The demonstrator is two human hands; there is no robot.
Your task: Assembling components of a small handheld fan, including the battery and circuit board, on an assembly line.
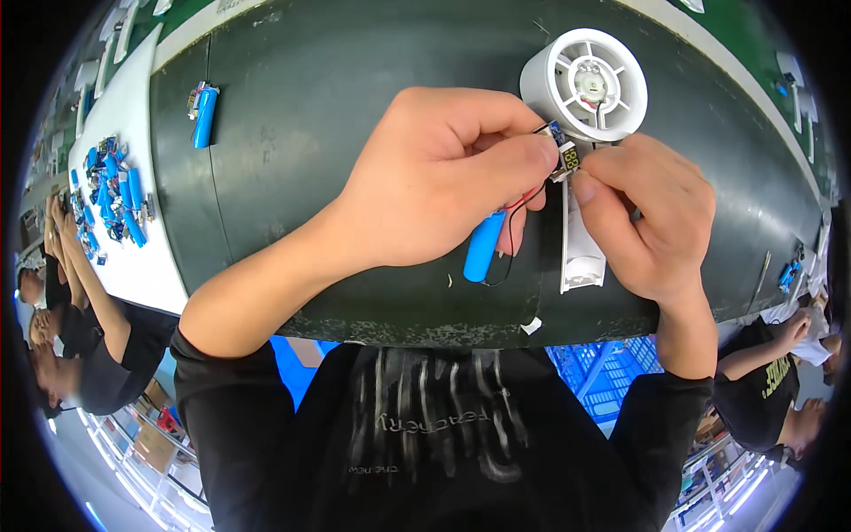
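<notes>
My left hand pinches a small circuit board with a little digit display, thumb on top. At the board's right edge, the thumb and forefinger of my right hand close on it too. Red and black wires run from the board to a blue cylindrical battery, which hangs under my left fingers. Just beyond my hands lies a white round fan housing, its spoked opening and motor showing. From it a white open handle shell reaches toward me, partly hidden by my hands.
Another blue battery with a board lies at the left of the dark green work surface. Farther left, a white board carries a pile of several such batteries. A white scrap lies by the near edge. People sit at both sides.
</notes>
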